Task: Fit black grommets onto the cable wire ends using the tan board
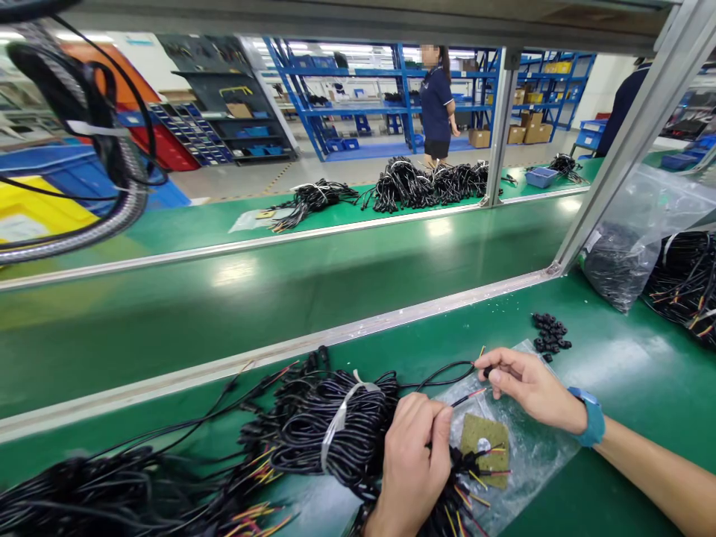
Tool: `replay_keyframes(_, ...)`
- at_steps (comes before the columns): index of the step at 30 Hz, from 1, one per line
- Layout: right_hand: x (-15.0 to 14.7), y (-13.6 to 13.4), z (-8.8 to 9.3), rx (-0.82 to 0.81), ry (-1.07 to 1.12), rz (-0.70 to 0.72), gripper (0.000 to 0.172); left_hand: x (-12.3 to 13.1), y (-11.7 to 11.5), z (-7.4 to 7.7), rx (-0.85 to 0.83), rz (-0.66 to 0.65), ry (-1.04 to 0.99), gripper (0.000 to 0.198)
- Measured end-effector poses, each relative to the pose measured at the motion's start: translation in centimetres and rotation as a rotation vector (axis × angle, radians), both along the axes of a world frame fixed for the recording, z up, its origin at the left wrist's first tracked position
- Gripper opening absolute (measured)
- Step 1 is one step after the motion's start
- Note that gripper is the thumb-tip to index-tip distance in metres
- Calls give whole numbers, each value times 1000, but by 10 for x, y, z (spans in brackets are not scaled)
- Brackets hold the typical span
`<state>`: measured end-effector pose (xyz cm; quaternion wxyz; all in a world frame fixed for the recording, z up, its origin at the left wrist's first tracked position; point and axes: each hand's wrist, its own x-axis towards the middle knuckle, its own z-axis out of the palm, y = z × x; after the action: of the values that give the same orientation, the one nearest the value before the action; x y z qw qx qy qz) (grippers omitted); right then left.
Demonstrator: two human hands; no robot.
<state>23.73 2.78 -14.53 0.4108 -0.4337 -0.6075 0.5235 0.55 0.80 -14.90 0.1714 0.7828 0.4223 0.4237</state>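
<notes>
Right hand (526, 382): I see it raised over the bench, thumb and forefinger narrowed on a small black part (488, 371), which sits between the fingertips.
Left hand (415, 447): I see its back toward me, fingers curled and thumb lying close along the forefinger; I cannot tell what, if anything, is gripped inside the curl.
Looped cable (447, 369): a black lead runs from the tied bundle (335, 425) to the right fingertips, thin wire ends poking up just beside them.
Red-tipped lead (468, 397): it shows between the two hands, its near end passing out of my sight at the left hand.
Tied bundle: black coils bound with a white tie, lying on the green bench (643, 395) just beside the left hand.
Wire ends (459, 496): yellow and red tips fan out beside and below the left hand.
Plastic bag (537, 455): clear, spread flat below the right hand.
Olive pad (484, 429): square, in the area of the bag, with a few wire ends lying across it.
Black pieces (551, 332): a small heap beyond the right hand, near it.
Loose cables (112, 492): a dark tangle at my lower left, well apart from the right hand.
Wristband (594, 418): blue-green, around the right wrist.
Far bench (195, 224): cable piles (403, 186) and a blue tray (541, 177) rest on it.
Co-worker (436, 108): a person in a dark shirt stands behind that bench.
</notes>
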Motion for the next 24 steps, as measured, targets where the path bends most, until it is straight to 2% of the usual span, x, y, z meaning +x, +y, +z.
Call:
replay_keyframes(6, -3, 0, 0, -87, 143, 74, 38, 1, 0, 1, 14, 26, -24, 23)
replay_keyframes(24, -4, -2, 3, -53, 76, 68, 40, 1, 1, 1, 32, 30, -1, 24)
